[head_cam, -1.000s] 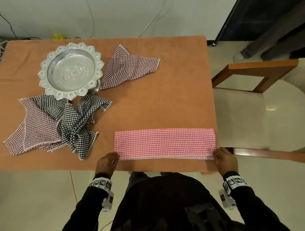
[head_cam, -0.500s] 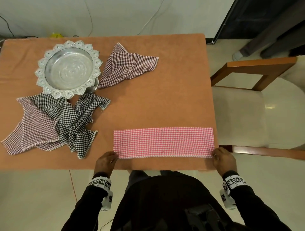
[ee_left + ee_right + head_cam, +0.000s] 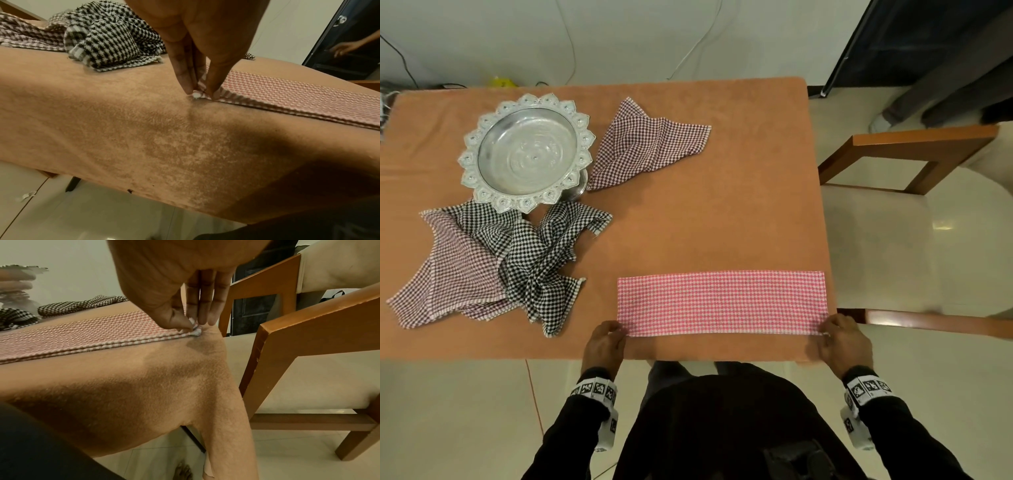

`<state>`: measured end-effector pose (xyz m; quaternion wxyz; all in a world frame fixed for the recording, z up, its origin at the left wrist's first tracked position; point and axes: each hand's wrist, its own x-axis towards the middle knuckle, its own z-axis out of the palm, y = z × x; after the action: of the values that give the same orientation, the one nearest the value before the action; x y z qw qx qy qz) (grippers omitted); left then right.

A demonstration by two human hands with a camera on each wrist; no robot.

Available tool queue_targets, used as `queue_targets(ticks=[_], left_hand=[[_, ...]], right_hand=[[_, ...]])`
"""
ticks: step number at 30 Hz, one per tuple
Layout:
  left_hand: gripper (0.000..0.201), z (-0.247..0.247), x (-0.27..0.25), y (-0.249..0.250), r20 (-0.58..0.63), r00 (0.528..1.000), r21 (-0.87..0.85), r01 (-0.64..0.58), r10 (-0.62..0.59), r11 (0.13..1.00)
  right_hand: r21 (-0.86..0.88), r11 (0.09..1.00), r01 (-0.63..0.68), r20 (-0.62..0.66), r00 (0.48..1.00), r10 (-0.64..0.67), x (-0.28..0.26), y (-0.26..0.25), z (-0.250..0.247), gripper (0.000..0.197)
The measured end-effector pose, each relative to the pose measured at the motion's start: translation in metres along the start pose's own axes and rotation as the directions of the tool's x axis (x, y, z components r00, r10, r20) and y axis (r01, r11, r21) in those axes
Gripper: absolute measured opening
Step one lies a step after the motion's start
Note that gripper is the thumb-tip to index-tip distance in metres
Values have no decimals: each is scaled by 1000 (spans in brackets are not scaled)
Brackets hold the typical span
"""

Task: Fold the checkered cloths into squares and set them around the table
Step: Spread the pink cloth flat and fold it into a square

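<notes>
A pink checkered cloth (image 3: 722,303) lies flat as a long narrow strip near the front right of the orange table (image 3: 705,219). My left hand (image 3: 604,346) pinches its near left corner (image 3: 198,95) between thumb and fingers. My right hand (image 3: 844,339) pinches the near right corner (image 3: 195,332) at the table's right edge. A dark red checkered cloth (image 3: 647,147) lies loose toward the back. A black checkered cloth (image 3: 544,260) and another dark red one (image 3: 453,277) lie crumpled together at the left.
An ornate silver tray (image 3: 527,152) stands at the back left, its rim over the crumpled cloths. A wooden chair with a cream seat (image 3: 914,240) is close against the table's right side. Another person's legs (image 3: 928,102) show at the far right.
Both hands have stayed on the pink strip's near corners. The strip lies where it was, with its near edge drawn a little straighter.
</notes>
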<state>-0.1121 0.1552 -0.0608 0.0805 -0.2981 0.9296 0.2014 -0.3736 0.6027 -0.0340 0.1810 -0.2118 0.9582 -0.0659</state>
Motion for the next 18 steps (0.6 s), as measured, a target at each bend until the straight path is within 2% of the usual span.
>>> queue_targets(ticks=[3, 5, 6, 8, 9, 10, 13, 15, 18], left_hand=[[28, -5, -3, 11, 48, 996, 24, 73, -74, 997], [54, -10, -5, 20, 34, 988, 21, 148, -148, 989], [62, -11, -3, 28, -19, 993, 19, 119, -118, 993], [56, -8, 10, 59, -133, 991, 6, -2, 2, 1000], [53, -3, 20, 79, -143, 989, 3, -38, 38, 999], [54, 6, 30, 100, -119, 991, 11, -65, 66, 998], [58, 42, 57, 143, 50, 986, 66, -160, 156, 985], [61, 62, 70, 149, 91, 979, 139, -196, 184, 971], [69, 80, 77, 144, 117, 984, 185, -152, 132, 971]], right_hand=[[-45, 999, -23, 22, 999, 24, -3, -3, -7, 33], [-47, 997, -53, 10, 999, 54, -4, -14, -11, 36], [-37, 998, -54, -2, 999, 54, 0, -25, -11, 38], [20, 1000, 8, -23, 1000, -8, 14, -57, -4, 41], [67, 996, 61, -14, 998, -60, 23, -76, 5, 44], [93, 987, 128, -8, 992, -128, 33, -98, 15, 48], [84, 933, 351, -15, 936, -351, 56, -171, 43, 60], [86, 926, 367, 41, 928, -371, 66, -211, 56, 66], [57, 955, 291, 79, 952, -295, 74, -232, 77, 69]])
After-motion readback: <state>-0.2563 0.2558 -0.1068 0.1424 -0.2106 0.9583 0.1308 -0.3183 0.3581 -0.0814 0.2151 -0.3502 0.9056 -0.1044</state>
